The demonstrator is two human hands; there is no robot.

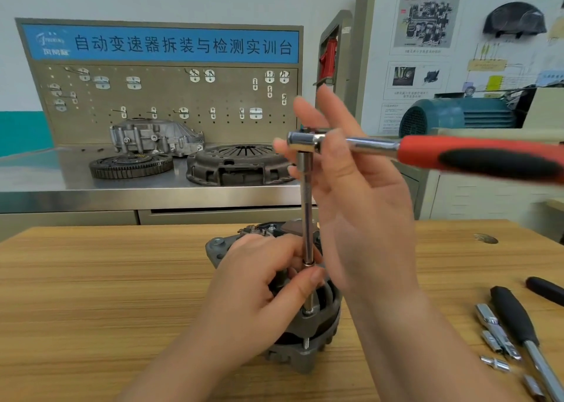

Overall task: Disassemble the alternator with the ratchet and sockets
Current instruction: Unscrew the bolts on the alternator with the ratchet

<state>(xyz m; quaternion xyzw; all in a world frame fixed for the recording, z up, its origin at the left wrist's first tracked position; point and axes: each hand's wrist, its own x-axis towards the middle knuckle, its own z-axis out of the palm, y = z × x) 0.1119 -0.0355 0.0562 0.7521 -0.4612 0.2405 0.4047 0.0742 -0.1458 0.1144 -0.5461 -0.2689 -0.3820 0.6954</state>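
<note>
The grey alternator [311, 337] stands on the wooden table [91, 279] in front of me. A ratchet [308, 141] with a red and black handle [488, 157] sits atop a long chrome extension bar [307, 206] that stands upright on a bolt at the alternator's rim. My left hand [259, 279] rests on the alternator and pinches the bar's lower end where the socket sits. My right hand [351, 188] is raised beside the ratchet head, fingers mostly straight, fingertips touching the head. The handle sticks out to the right.
Loose sockets [494, 340] and two black-handled tools [518, 319] lie on the table at the right. Behind stands a steel bench [45, 182] with a clutch cover [238, 163], a flywheel [131, 165], a housing [155, 136] and a pegboard [168, 96].
</note>
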